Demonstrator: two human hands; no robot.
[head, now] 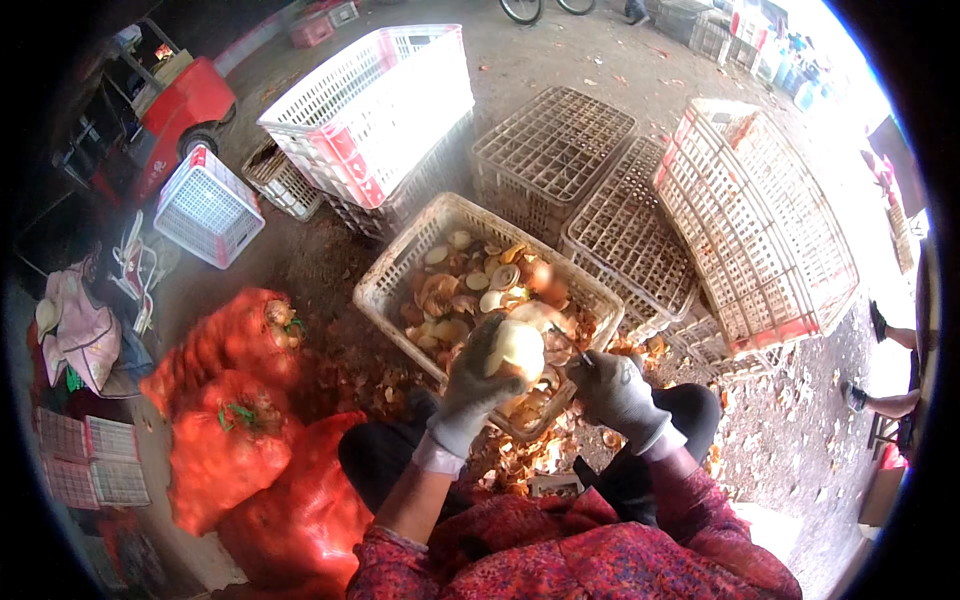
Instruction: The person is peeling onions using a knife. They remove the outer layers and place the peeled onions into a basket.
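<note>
My gloved left hand [480, 386] holds a partly peeled onion [519, 349], its pale flesh facing up. Just to the right, my right hand [619, 390], also gloved, grips a small knife [576, 343] whose thin blade points up and left towards the onion. Both hands are over the near side of a plastic crate [397, 330]. Inside the crate lie brown onion skins [439, 294], cut-off onion ends [478, 281] and a few larger onion pieces. The glove hides most of the knife's handle.
Red mesh sacks of onions [232, 442] stand at my left. Upturned lattice crates [555, 142] and a tilted crate [757, 225] stand beyond, beside a bright white crate [375, 112]. Onion skins [525, 457] litter the ground. Another person's legs [896, 405] show at far right.
</note>
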